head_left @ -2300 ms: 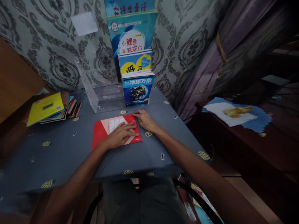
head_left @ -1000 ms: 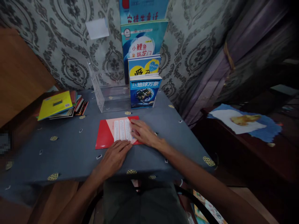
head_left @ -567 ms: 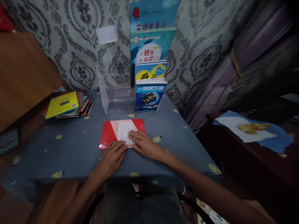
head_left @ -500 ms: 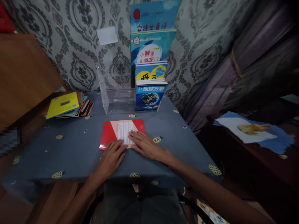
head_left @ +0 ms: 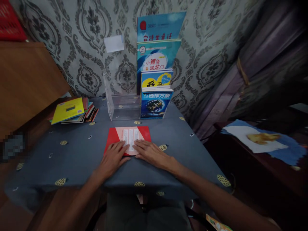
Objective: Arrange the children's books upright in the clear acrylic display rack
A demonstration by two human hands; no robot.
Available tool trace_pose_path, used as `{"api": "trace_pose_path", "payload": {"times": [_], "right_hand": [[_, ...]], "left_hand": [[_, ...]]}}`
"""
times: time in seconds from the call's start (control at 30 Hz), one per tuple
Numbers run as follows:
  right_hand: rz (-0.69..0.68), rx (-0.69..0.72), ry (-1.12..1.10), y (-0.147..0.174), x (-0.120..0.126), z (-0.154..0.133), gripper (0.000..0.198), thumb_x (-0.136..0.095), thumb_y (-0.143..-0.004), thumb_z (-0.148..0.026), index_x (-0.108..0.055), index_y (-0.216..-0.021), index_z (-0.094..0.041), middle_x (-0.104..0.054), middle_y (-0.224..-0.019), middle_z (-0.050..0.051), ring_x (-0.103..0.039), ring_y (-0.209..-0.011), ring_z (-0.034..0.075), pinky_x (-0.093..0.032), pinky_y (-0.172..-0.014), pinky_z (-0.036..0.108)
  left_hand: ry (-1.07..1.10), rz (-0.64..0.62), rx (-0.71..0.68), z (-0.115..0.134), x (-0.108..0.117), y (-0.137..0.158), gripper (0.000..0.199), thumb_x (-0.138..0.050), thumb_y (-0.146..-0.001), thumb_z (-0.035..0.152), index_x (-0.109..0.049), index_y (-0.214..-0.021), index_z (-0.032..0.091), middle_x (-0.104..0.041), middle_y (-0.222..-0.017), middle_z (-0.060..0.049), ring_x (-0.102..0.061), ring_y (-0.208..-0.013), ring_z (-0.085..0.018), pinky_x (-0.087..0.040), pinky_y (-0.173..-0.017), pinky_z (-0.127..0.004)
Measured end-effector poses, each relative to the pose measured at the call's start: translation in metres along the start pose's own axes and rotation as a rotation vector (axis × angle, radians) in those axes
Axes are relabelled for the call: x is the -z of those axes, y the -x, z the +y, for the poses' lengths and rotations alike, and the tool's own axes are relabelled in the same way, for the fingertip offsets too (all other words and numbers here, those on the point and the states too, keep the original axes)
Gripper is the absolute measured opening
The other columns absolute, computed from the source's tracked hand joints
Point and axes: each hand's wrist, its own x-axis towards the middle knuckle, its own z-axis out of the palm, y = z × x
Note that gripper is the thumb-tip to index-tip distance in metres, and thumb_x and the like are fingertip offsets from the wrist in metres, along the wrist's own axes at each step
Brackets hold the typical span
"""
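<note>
One pile of books, too overlapped for me to count; one left hand, fingers slightly apart; one red booklet flat on the table, beneath both hands' fingertips; one right hand, fingers close together; four upright book covers beyond.

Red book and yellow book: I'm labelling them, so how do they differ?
The left hand and right hand touch the red book; neither touches the yellow book. The red book lies on the tablecloth, the yellow book atop a stack. Both lie down rather than stand.
</note>
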Motion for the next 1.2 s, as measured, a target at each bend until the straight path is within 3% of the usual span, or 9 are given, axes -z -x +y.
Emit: {"api": "trace_pose_path", "payload": {"times": [0.13,0.27,0.4,0.5,0.73,0.83,0.97,1.1,1.2], "right_hand": [[-0.026,-0.007,0.040,-0.004,0.010,-0.008,0.035,-0.045,-0.104,-0.034,-0.060,-0.131,-0.017,-0.063,-0.136,0.017,-0.059,-0.128,0.027,-0.047,-0.106,0.043],[-0.100,-0.083,-0.050,-0.002,0.032,-0.010,0.031,-0.044,-0.105,-0.032,-0.068,-0.117,-0.017,-0.076,-0.109,0.014,-0.073,-0.100,0.026,-0.054,-0.086,0.037],[0.033,-0.132,-0.389,0.012,0.042,0.001,0.033,-0.054,-0.099,-0.045,-0.074,-0.110,-0.021,-0.079,-0.101,0.008,-0.074,-0.091,0.022,-0.053,-0.082,0.031],[0.171,-0.169,-0.662,0.027,0.040,0.015,0.041,-0.064,-0.088,-0.055,-0.076,-0.106,-0.021,-0.078,-0.104,0.007,-0.073,-0.095,0.023,-0.054,-0.088,0.034],[0.610,-0.436,-0.959,0.038,0.013,0.041,0.074,-0.080,-0.072,-0.055,-0.057,-0.137,-0.026,-0.060,-0.141,0.011,-0.057,-0.128,0.029,-0.041,-0.113,0.049],[0.661,-0.443,-1.232,0.026,0.005,0.039,0.075,-0.081,-0.071,-0.054,-0.054,-0.137,-0.029,-0.067,-0.128,0.008,-0.066,-0.113,0.025,-0.053,-0.100,0.044],[0.565,-0.374,-1.441,0.012,0.011,0.025,0.048,-0.080,-0.072,-0.053,-0.070,-0.110,-0.025,-0.074,-0.104,0.005,-0.068,-0.090,0.020,-0.058,-0.076,0.033],[0.543,-0.409,-1.448,0.003,0.021,0.016,0.042,-0.082,-0.069,-0.054,-0.073,-0.090,-0.019,-0.070,-0.073,0.000,-0.054,-0.055,0.010,-0.044,-0.048,0.021],[0.541,-0.497,-1.422,-0.003,0.023,0.018,0.043,-0.081,-0.068,-0.056,-0.071,-0.086,-0.018,-0.063,-0.062,-0.003,-0.045,-0.046,0.007,-0.031,-0.040,0.019]], "left_hand": [[-0.066,-0.036,-0.018,-0.001,0.007,-0.007,0.036,-0.045,-0.103,0.037,-0.059,-0.132,0.021,-0.064,-0.135,-0.013,-0.059,-0.125,-0.026,-0.046,-0.104,-0.044],[-0.042,-0.154,0.025,0.007,0.027,-0.017,0.031,-0.043,-0.104,0.037,-0.064,-0.118,0.021,-0.072,-0.118,-0.011,-0.068,-0.108,-0.023,-0.052,-0.092,-0.035],[-0.004,-0.329,0.116,0.022,0.051,-0.024,0.033,-0.039,-0.104,0.042,-0.065,-0.110,0.022,-0.075,-0.101,-0.009,-0.071,-0.092,-0.024,-0.050,-0.076,-0.030],[0.106,-0.355,0.165,0.025,0.062,-0.024,0.034,-0.036,-0.104,0.040,-0.065,-0.108,0.022,-0.075,-0.097,-0.008,-0.071,-0.087,-0.023,-0.047,-0.072,-0.028],[0.695,-0.149,0.291,0.009,0.076,-0.023,0.046,-0.041,-0.096,0.054,-0.070,-0.092,0.018,-0.073,-0.086,-0.003,-0.064,-0.077,-0.018,-0.046,-0.070,-0.025],[1.055,-0.087,0.434,0.013,0.080,-0.026,0.054,-0.054,-0.086,0.066,-0.070,-0.091,0.015,-0.074,-0.084,-0.004,-0.066,-0.076,-0.020,-0.051,-0.068,-0.027],[1.553,0.081,0.653,0.027,0.078,-0.032,0.061,-0.071,-0.073,0.066,-0.071,-0.103,0.013,-0.078,-0.089,-0.010,-0.073,-0.086,-0.028,-0.058,-0.076,-0.036],[1.774,0.263,0.794,0.031,0.068,-0.035,0.051,-0.077,-0.074,0.052,-0.070,-0.104,0.012,-0.078,-0.099,-0.015,-0.073,-0.097,-0.032,-0.059,-0.087,-0.042],[1.762,0.241,0.911,0.022,0.056,-0.034,0.046,-0.077,-0.075,0.046,-0.067,-0.105,0.013,-0.078,-0.098,-0.015,-0.074,-0.091,-0.030,-0.060,-0.083,-0.041]]}}
